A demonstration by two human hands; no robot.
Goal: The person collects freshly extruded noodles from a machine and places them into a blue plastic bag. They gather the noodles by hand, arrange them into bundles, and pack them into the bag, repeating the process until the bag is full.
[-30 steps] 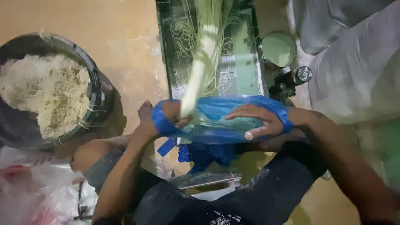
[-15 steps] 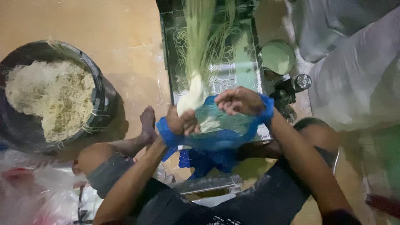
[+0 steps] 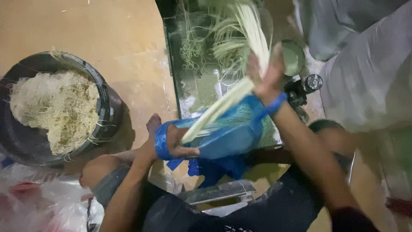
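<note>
A black tub (image 3: pixel 109 107) heaped with pale noodles (image 3: pixel 56 109) sits on the floor (image 3: pixel 86 30) to my left, well apart from my hands. Ahead is a dark green tray (image 3: pixel 171 64) strewn with loose strands, and a round green lid (image 3: pixel 294 58) lies just right of it. Crumpled plastic (image 3: pixel 25 202) lies by my left knee. My right hand (image 3: pixel 266 75) is raised over the tray, fingers clenched round the upper part of a noodle bundle (image 3: pixel 227 101) that slants down to my left. My left hand (image 3: pixel 176 141) holds the mouth of a blue bag (image 3: pixel 231 135) open, fingers gripping its rim; the bundle's lower end reaches into the bag, just beside my thumb.
</note>
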